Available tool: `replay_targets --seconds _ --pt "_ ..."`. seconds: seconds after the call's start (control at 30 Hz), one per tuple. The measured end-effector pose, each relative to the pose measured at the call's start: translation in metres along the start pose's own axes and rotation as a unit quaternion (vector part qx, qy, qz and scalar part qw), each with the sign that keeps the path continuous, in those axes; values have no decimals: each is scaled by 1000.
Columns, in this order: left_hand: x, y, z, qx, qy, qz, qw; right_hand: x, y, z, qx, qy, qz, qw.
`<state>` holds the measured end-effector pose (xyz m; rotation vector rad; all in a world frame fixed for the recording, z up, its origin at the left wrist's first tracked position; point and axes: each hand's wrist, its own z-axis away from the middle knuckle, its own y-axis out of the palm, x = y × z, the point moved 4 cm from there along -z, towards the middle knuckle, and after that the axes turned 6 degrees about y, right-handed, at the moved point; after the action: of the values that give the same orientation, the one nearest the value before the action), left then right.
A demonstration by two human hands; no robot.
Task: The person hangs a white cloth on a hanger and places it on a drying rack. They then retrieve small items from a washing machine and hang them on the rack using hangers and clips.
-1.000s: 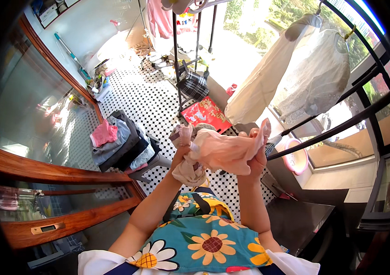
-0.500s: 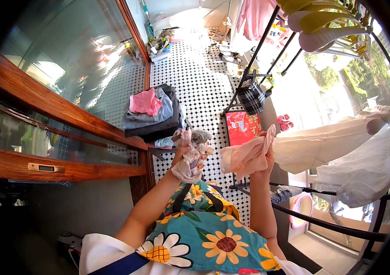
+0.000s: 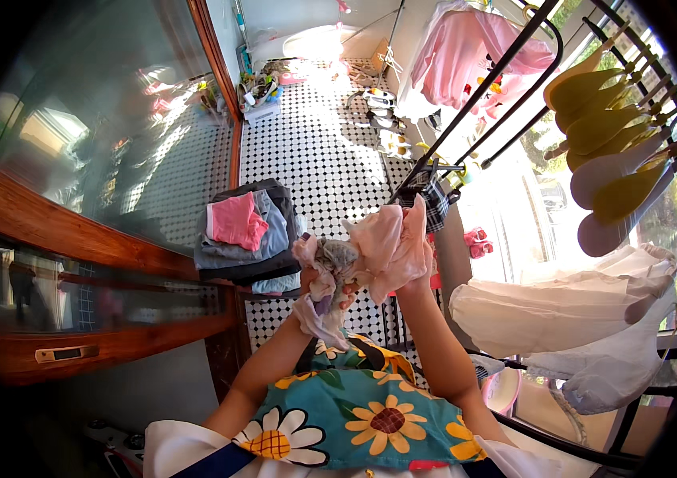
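My left hand [image 3: 346, 296] is closed around a bunch of small crumpled fabric pieces [image 3: 334, 259] in grey, white and pale mauve, which look like socks. Its fingers show at the right side of the bunch. Just beside it, my right hand [image 3: 416, 287] grips a thin pale pink cloth [image 3: 390, 247] that hangs over most of the fingers; its exact kind is unclear. The pink cloth touches the bunch. To the left, a stack of folded clothes [image 3: 279, 209] has a folded pink garment [image 3: 236, 221] on top.
At the right, a black drying rack [image 3: 506, 143] carries white garments [image 3: 545, 311] and several yellow and white hangers [image 3: 605, 127]. A checked cloth [image 3: 436, 191] hangs on its near side. A wood-framed glass door [image 3: 84, 215] bounds the left; shoes [image 3: 386, 119] stand farther off on tiles.
My right hand has moved left, away from the hanging white garments, bringing the pink cloth against the bunch in my left hand. The view has shifted slightly.
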<state>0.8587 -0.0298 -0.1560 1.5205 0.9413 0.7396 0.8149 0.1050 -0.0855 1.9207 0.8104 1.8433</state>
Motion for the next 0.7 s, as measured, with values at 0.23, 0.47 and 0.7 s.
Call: replay_targets --seconds 0.23,0.47,0.7 --pt "-67 -11 -39 -37 89 -7 995 -29 -5 -49 -24 208 -304 929" --pt "-123 -18 -39 -125 185 -20 974 -54 -44 -89 -165 332 -15 929" --pt "-141 -24 -32 -275 243 -112 923 -58 -30 -203 10 165 -234 958"
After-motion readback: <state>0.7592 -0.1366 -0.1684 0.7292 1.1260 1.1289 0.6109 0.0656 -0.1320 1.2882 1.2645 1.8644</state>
